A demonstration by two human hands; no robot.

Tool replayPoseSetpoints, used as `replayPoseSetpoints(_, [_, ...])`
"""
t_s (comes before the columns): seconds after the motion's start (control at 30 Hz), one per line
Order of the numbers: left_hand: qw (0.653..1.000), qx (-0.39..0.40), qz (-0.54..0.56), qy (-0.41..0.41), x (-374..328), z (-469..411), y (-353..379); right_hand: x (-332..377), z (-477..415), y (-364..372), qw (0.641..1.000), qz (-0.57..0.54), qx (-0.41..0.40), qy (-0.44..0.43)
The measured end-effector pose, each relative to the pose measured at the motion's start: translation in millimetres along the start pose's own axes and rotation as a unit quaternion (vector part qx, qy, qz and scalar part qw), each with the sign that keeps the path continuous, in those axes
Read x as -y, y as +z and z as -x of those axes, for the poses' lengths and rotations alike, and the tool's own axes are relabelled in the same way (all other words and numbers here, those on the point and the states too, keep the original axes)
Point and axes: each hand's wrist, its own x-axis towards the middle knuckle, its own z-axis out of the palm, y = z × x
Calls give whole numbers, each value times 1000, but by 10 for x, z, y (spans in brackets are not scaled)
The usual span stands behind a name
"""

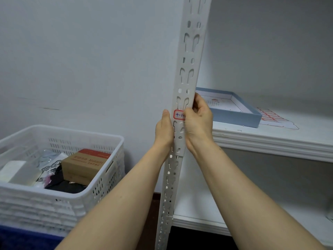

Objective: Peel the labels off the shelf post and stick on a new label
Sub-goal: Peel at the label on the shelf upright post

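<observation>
Likely near done: right hand (198, 121) grips the post (174, 179), thumb pressing a label (178, 115) flat; left hand's (164, 131) grip is hidden.

Free room left of my white slotted metal post (188, 59). Lower, a white perforated plastic crate (81, 132) blocks me.

White shelf (292, 135) on the right
A shallow blue box (234, 118) lies on it, with a sheet of red-bordered labels (272, 116) just right of the box
</observation>
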Motion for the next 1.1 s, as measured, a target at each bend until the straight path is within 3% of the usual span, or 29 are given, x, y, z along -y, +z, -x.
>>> replayPoseSetpoints(0.27, [999, 2, -31, 23, 55, -53, -22, 1, 44, 84, 986, 161, -33, -32])
replayPoseSetpoints(1.1, [999, -26, -27, 37, 157, -91, 24, -22, 2, 19, 973, 223, -10, -65])
